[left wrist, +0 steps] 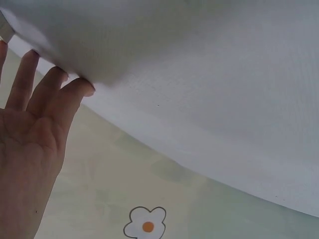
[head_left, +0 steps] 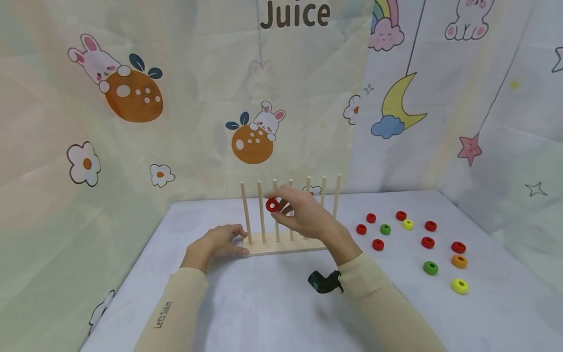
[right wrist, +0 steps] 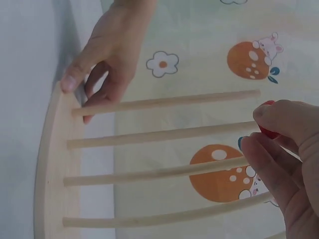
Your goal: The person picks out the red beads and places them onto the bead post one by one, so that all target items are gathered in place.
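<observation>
A wooden peg rack (head_left: 281, 248) stands on the table, with several upright pegs rising from its flat base. My left hand (head_left: 218, 241) grips the left end of that base; in the right wrist view its thumb (right wrist: 70, 82) lies on the near edge and its fingers reach behind. Between thumb and fingertips, my right hand (head_left: 303, 208) pinches a red ring (head_left: 268, 202) near the upper part of the second peg from the left. In the right wrist view the red ring (right wrist: 269, 133) is by that peg's tip, partly covered by fingers; whether it is around the peg, I cannot tell.
On the table's right side lie several loose rings: red (head_left: 378, 245), green (head_left: 430, 268), yellow (head_left: 460, 286) and one orange (head_left: 459, 261). A printed cloth (head_left: 198, 122) hangs behind the table. A black device (head_left: 324, 282) is strapped by my right wrist.
</observation>
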`<state>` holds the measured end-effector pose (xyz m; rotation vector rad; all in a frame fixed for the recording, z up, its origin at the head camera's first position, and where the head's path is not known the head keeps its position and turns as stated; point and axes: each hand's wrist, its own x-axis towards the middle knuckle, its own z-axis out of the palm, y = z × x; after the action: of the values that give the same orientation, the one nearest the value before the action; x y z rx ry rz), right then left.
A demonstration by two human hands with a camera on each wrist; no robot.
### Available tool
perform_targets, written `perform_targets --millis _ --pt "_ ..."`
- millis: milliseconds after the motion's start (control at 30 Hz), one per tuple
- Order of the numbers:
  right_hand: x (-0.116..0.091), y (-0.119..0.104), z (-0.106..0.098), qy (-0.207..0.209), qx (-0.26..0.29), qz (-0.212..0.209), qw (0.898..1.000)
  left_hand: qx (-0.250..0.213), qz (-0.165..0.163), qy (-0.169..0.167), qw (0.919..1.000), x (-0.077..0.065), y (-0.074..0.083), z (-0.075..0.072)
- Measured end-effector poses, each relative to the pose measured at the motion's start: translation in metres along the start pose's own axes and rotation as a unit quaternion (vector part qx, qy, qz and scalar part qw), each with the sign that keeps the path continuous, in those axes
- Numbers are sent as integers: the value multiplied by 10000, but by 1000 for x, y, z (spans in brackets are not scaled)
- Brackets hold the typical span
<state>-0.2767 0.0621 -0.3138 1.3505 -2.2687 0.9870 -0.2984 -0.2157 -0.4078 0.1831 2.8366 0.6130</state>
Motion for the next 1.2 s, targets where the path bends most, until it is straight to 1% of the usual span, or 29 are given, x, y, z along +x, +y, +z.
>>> perform_targets --millis 100,267,533,767,900,1100,1200 --pt "5 -1 4 164 124 -8 9998 12 3 22 10000 -1 -1 0" --pt "12 -3 8 299 91 -14 9995 12 41 44 10000 -1 -1 1" --pt "21 -6 17 320 306 -221 9988 78 11 110 9999 0 0 0" --pt "27 -9 21 596 40 -129 9981 62 -62 43 10000 1 1 3" --pt "35 -11 21 740 -34 -172 9971 114 5 57 9999 0 4 3" --pt "46 -9 26 1011 -154 47 9947 19 -52 83 10000 -1 4 3" --pt "50 -8 30 1046 -20 178 9944 23 -69 114 9999 -1 1 4"
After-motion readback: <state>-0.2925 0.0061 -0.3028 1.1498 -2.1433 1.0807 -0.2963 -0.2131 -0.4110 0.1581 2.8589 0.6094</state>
